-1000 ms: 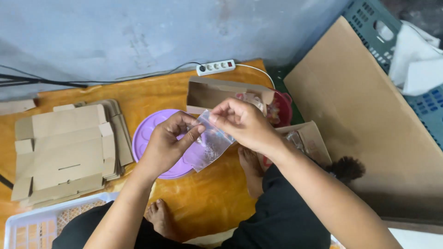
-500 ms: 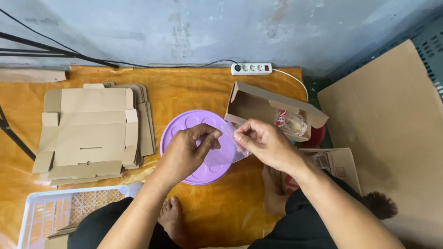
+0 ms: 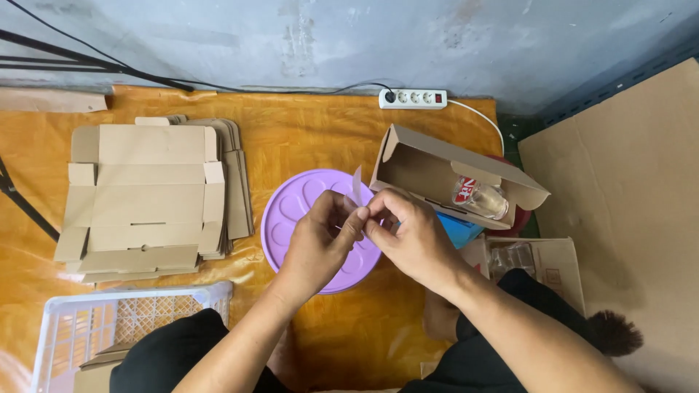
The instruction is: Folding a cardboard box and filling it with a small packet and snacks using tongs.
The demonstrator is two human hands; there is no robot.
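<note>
Purple round lid is the landmark, flat on the orange floor sheet. L hand & R hand meet right over the lid's right half, both forearms coming up from the bottom edge. Fingers curled, thumb + forefinger tips of each hand pressed together, pinching a small clear plastic bag; the bag's thin edge sticks up just above the fingertips, rest hidden by the hands. Bag looks see-through, flimsy, folded narrow; contents can't be told.

Left of the lid: stack of flat cardboard blanks. Below-left of the lid: white plastic crate. Right of the lid, near it: open cardboard box with a clear glass jar lying inside. Beyond the lid by the grey wall: white power strip, black cables running off to the left. Far right of the lid: big cardboard sheet.
</note>
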